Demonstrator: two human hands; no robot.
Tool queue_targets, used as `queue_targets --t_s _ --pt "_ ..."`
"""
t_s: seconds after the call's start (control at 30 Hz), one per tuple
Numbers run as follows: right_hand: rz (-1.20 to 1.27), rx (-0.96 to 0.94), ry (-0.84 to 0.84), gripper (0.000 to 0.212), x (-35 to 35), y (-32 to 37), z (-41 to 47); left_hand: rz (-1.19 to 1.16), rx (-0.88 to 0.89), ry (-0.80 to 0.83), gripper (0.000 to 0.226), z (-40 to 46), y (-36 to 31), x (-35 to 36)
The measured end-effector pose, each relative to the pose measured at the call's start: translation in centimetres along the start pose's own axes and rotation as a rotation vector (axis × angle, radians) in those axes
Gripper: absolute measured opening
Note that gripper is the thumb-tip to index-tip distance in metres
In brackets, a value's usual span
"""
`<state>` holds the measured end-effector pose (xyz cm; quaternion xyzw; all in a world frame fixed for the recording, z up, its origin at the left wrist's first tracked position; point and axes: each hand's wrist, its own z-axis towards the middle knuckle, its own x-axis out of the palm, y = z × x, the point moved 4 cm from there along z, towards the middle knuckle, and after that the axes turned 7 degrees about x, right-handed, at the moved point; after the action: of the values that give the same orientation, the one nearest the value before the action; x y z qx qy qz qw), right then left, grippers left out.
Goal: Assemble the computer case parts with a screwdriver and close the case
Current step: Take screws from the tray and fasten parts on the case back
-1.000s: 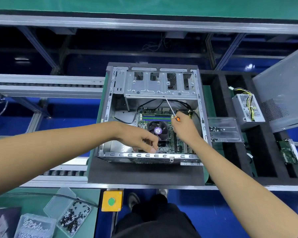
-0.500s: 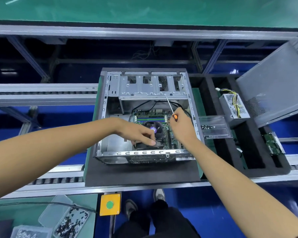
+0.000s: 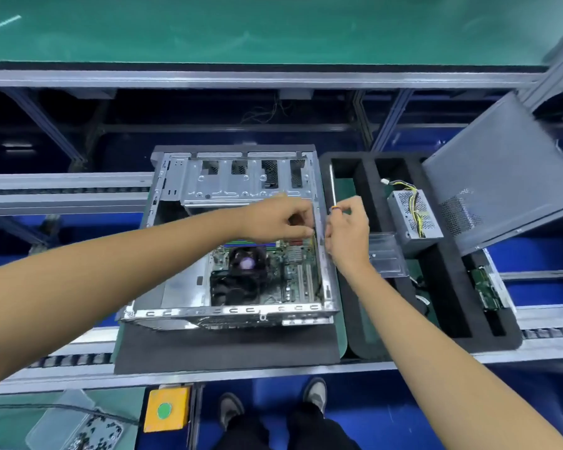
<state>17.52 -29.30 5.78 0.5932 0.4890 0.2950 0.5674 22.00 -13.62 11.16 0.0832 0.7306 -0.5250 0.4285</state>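
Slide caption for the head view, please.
Both hands at the open computer case right wall; right hand holds the screwdriver.

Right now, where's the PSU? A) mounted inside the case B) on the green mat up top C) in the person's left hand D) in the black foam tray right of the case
D: the power supply, its yellow wires on top, sits in the black foam tray right of the open case, beside the leaning side panel.
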Motion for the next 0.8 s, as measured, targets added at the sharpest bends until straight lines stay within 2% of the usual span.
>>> queue_targets --t_s 0.1,0.23,0.3,0.37,0.47,0.53,0.63,0.77,0.8 --pt "0.041 0.101 0.020 0.010 -2.7 -1.9 2.6 0.080 0.017 0.034 0.014 4.3 -0.5 1.8" --pt "-0.016 0.216 -0.006 0.013 -6.6 -6.1 5.4 0.359 0.015 0.034 0.013 8.8 -0.5 3.7" --pt "-0.093 0.269 0.007 0.011 -8.6 -8.4 6.5 0.509 0.003 0.140 0.012 11.4 -1.1 5.0" --pt "-0.181 0.314 0.007 0.009 -10.3 -10.2 7.4 0.577 -0.106 0.260 0.010 14.0 -1.2 6.4" --pt "-0.291 0.351 -0.008 0.010 -12.0 -12.0 8.5 0.379 -0.398 0.361 0.025 17.3 -0.6 8.3" --pt "-0.337 0.353 -0.001 0.009 -12.6 -12.7 8.9 0.253 -0.513 0.382 0.030 18.7 -0.3 9.3" --pt "-0.367 0.357 0.026 0.008 -12.9 -13.6 9.1 0.191 -0.584 0.372 0.030 19.4 1.0 10.4" --pt "-0.391 0.356 0.062 0.012 -12.4 -14.1 9.0 0.187 -0.641 0.371 0.014 19.2 3.3 11.5" --pt "-0.396 0.357 0.060 0.012 -12.3 -14.1 9.0 0.167 -0.648 0.373 0.018 19.3 3.6 11.6"
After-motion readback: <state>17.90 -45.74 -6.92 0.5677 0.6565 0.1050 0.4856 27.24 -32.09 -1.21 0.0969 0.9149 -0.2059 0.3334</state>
